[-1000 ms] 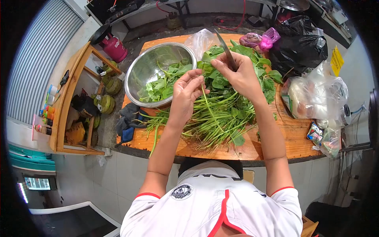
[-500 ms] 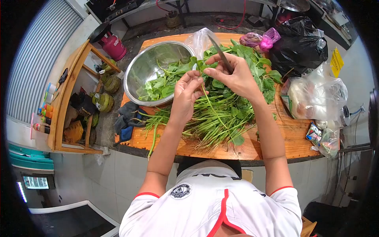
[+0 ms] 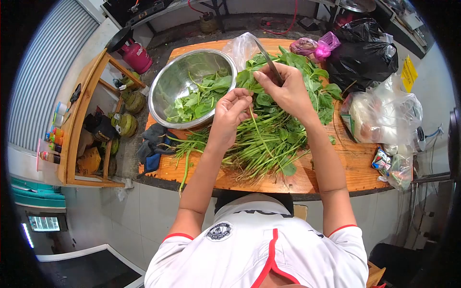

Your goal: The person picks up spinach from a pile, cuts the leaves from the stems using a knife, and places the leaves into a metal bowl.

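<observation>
Left grip point(image 3: 231, 114), nearer the bowl point(image 3: 174, 77), pinches a stem point(image 3: 260, 135) slanting toward me. My right grip point(image 3: 287, 93) clasps a knife point(image 3: 272, 67).

Wooden table point(image 3: 353, 168), metal bowl point(image 3: 170, 81), heap of leafy greens point(image 3: 261, 139), dark cloth point(image 3: 154, 144), clear plastic bag point(image 3: 384, 117)

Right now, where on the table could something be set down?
The widest bare patch of the table lies right of the greens, between the right forearm and the clear bags. A smaller one lies by the near edge, between dark cloth and left forearm, crossed by a stem. Greens and steel bowl crowd the middle and far left.
</observation>
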